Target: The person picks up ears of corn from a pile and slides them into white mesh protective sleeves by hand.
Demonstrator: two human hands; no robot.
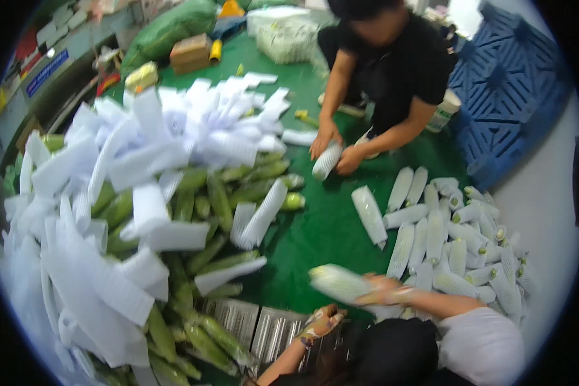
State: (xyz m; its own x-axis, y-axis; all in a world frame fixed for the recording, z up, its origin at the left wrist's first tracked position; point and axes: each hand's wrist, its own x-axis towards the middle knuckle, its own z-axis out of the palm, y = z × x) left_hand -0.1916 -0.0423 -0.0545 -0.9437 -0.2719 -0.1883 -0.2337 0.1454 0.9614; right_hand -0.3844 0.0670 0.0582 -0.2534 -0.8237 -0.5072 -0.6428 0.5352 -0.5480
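Neither of my hands is in view. Before me, at the bottom edge, is a person with a dark head and a white sleeve. Their patterned-gloved left hand (321,322) is over ribbed metal panels (276,333), and their blurred right hand (386,291) holds a pale-netted ear of corn (340,284). Across the green floor (299,241), a crouching person in black (391,62) holds another netted ear (327,160) in both hands. Green unwrapped ears (217,200) lie at left under a heap of white foam net sleeves (144,144). Many netted ears (434,236) are piled at right.
A blue plastic pallet (506,96) leans at the upper right, near a white bucket (444,111). A cardboard box (191,53), a yellow roll (215,51), a green sack (169,36) and a pale bundle (289,41) stand at the back. One netted ear (369,216) lies mid-floor.
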